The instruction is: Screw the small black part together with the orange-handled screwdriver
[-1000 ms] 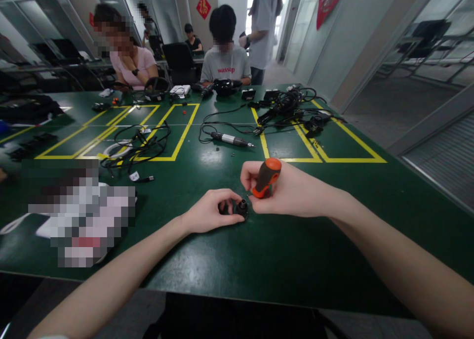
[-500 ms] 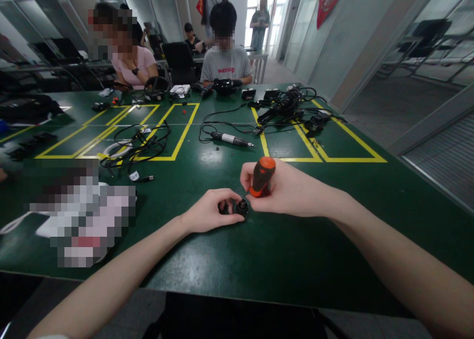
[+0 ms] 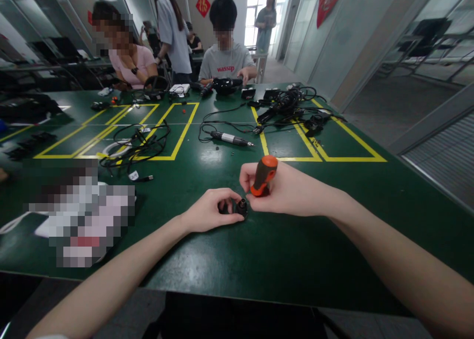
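Observation:
Resting on the green table (image 3: 207, 260), my left hand (image 3: 212, 211) curls its thumb and fingers around a small black round part (image 3: 242, 209). A narrow metallic-looking post stands up from the top of that part. Just to the right, my right hand (image 3: 285, 188) is closed on a screwdriver (image 3: 267, 171) with an orange and dark grey handle. The handle leans with its top up and to the right. My right fingers hide the screwdriver's shaft and tip, so I cannot tell whether it touches the black part.
Beyond my hands lies a silver and black pen-shaped electric screwdriver (image 3: 231, 139) with a cord. Tangled black cables (image 3: 289, 104) lie at the back right, more cables (image 3: 137, 144) at the left. A blurred-out item (image 3: 98, 220) is at the near left. Across the table sits a person (image 3: 226, 64).
The screwdriver handle has tipped slightly to the right in my right hand. My left hand and the black part stay put. In the background, a standing person has moved left.

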{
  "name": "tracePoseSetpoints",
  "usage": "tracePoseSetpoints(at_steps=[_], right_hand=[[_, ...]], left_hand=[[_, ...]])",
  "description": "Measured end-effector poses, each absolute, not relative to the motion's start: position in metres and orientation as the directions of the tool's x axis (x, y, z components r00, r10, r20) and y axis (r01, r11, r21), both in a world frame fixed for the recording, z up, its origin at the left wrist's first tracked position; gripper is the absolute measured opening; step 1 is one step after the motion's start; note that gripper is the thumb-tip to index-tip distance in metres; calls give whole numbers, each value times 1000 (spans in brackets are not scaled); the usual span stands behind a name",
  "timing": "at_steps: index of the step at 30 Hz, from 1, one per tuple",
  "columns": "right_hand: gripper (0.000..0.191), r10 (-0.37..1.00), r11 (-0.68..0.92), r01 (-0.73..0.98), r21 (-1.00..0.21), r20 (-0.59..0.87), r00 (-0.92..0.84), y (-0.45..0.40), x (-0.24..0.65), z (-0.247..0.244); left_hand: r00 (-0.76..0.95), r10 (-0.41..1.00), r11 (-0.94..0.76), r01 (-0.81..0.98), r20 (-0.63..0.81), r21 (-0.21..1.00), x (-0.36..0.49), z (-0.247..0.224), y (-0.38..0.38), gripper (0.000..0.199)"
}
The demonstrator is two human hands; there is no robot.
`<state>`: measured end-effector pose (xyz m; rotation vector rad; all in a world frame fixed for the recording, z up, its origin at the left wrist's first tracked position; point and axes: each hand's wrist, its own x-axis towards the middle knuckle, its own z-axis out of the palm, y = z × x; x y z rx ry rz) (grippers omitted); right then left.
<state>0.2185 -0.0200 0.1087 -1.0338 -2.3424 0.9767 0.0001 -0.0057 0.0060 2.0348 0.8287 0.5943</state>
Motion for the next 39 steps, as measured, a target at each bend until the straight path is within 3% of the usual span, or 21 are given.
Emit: tracePoseSetpoints(at_steps=[12, 27, 39], right_hand=[[10, 752, 450, 434, -781, 69, -656, -19, 220, 105], [12, 760, 527, 541, -655, 79, -645, -19, 217, 109], [15, 788, 416, 469, -779, 52, -613, -19, 219, 109]], left_hand=[[671, 735, -424, 334, 104, 842, 0, 7, -6, 30], [674, 729, -434, 321, 119, 842, 0, 7, -6, 28], [657, 750, -397, 349, 80, 849, 1, 9, -7, 29]])
